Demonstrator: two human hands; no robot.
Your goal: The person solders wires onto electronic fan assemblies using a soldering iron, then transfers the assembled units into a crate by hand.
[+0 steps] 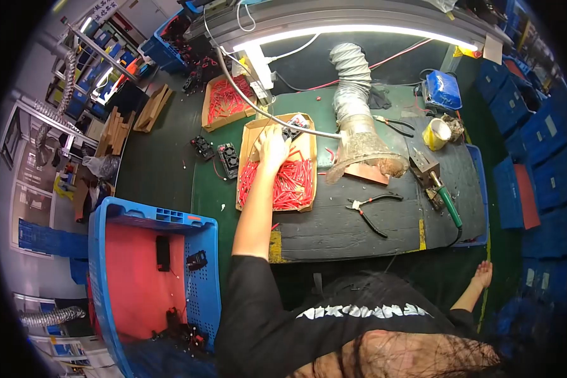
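Note:
My left hand (272,148) is over the upper part of a cardboard tray (246,146) holding many small red pieces (291,184). Its fingers look spread, beside a small black fan (294,126) at the tray's upper right; any grip on the fan does not show. Left of the tray lie two more black fan units, one upright-looking (229,161) and one farther off (202,147). My right hand (483,275) hangs beyond the bench's front right edge, fingers loosely apart, nothing in it.
A second tray of red pieces (229,101) stands behind. A ducted funnel (362,151), pliers (373,211), more pliers (395,125), and a green-handled soldering iron (448,205) are on the bench (334,236). A blue crate (211,264) stands front left.

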